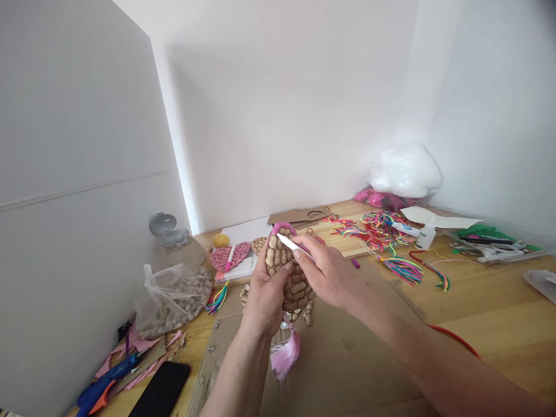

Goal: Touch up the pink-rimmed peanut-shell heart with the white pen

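Observation:
My left hand (pixel 264 301) is wrapped round a peanut-covered craft piece (pixel 299 285), held up over a cardboard sheet (pixel 347 347). Peanuts along its top rim are pink, while the lower ones keep their natural tan. A white marker (pixel 288 241) is pinched in my right hand (pixel 328 269), its tip at the upper peanuts just below the pink part. Below the piece hangs a pink tassel (pixel 286 353). Loose peanuts (pixel 308 315) lie underneath. Behind my left hand is a pink peanut heart (pixel 230 256) with another marker on it.
To the left are a plastic bag of peanuts (pixel 174 301), a black phone (pixel 160 389) and a blue glue gun (pixel 106 379). Colourful cords (pixel 382 231), a small white bottle (pixel 426 236) and a tray of tools (pixel 499 246) are on the right. Walls enclose the table.

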`<state>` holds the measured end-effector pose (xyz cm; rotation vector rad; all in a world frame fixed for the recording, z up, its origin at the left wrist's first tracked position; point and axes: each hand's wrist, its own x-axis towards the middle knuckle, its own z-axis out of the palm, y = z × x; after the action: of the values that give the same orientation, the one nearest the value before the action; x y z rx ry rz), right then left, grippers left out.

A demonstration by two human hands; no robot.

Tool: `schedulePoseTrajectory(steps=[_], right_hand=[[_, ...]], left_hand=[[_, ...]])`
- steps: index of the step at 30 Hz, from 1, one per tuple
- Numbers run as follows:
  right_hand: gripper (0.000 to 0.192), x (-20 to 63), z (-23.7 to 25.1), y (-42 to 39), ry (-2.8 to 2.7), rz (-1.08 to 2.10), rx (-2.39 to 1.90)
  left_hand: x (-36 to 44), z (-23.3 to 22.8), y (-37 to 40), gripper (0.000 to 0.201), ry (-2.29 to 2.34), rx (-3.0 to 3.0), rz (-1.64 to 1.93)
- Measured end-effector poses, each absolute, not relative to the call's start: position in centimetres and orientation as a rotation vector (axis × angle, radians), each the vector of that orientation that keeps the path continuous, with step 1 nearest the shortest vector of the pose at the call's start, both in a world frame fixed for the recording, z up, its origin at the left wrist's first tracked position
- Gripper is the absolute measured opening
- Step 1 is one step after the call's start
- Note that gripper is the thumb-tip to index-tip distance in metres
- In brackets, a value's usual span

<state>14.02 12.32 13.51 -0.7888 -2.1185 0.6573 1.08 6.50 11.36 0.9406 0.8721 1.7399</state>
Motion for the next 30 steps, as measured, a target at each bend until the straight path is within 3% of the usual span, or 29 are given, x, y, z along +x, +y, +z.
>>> schedulePoseTrajectory(steps=[18,30], right_hand=[[0.032,14.0,13.2,12.8,-2.085,0.733,-0.735],[0.033,13.4,12.2,12.3,-2.1,0.414,-0.668]], left_hand=[[0.9,11.2,6.6,0.071,0.852,0.956,1.761],[0.9,11.3,6.5,0.069,0.864,0.985,1.787]])
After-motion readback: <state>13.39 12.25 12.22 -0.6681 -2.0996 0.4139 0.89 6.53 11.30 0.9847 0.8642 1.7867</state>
